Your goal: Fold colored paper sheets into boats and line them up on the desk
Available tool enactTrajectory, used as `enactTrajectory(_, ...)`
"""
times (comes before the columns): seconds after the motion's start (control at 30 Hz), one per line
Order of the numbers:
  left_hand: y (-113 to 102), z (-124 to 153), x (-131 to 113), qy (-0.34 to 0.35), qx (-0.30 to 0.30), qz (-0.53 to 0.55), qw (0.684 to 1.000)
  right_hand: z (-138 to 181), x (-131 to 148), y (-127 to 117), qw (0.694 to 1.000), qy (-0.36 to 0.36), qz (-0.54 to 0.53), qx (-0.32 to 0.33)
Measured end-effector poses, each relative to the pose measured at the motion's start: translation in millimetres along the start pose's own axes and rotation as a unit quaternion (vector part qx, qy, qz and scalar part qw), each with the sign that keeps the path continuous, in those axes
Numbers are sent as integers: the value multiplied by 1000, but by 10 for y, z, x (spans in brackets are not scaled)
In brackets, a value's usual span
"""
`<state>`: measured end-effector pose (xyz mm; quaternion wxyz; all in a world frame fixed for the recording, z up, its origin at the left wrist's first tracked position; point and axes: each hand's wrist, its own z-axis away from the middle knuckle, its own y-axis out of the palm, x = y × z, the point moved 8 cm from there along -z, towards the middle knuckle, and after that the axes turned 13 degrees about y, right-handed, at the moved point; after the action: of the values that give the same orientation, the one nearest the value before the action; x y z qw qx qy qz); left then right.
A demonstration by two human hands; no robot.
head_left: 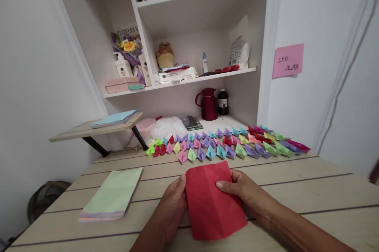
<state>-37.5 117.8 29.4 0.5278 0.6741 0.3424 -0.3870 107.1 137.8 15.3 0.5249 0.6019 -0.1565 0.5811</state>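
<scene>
A red sheet of paper (pixel 214 208) with fold creases is held up above the table, between both hands. My left hand (pixel 174 200) grips its left edge, the thumb along the side and the other fingers mostly behind it. On the right, my right hand (pixel 241 189) pinches the paper, its thumb lying on the front face and the fingers hidden behind. Just beyond the sheet stand rows of small folded paper boats (pixel 211 152) in many colours. To the left of my hands lies a stack of coloured paper (pixel 114 193), pale green on top.
A small raised wooden shelf (pixel 74 131) at the left carries blue paper sheets (pixel 115 118). Behind the boats are a dark red jug (pixel 209 104), a black bottle (pixel 223 102) and a white plastic bag (pixel 168 127). A pink note (pixel 288 60) sticks to the right wall.
</scene>
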Motion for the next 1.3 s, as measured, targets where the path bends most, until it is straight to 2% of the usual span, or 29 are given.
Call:
enactTrajectory(0.17, -2, 34, -16, 6, -21, 6, 1000, 5, -40, -7, 999, 11, -13, -27)
enactTrajectory(0.37, 60, 86, 33, -34, 17, 13, 999, 14, 25, 10, 999, -13, -33, -6)
enactTrajectory(0.5, 42, 150, 95, -65, -19, -1, 998, 45, 45, 94, 999, -18, -44, 23)
enactTrajectory(0.73, -75, 93, 22, 17, -61, 31, 998, 57, 59, 123, 999, -35, -26, 24)
enactTrajectory(0.97, -337, 67, 50, 21, -123, 6, 992, 64, 108, 67, 999, -37, -12, 10)
enactTrajectory(1.07, -318, 75, 49, 2, -103, 7, 995, 47, 81, -9, 999, -16, -24, 17)
enactTrajectory(1.2, -220, 106, 72, -31, -43, -4, 999, 39, -47, 1, 997, 62, 13, 50)
enactTrajectory(1.3, -194, 130, 109, -48, -27, -34, 998, 69, -59, 40, 996, 63, 50, 49)
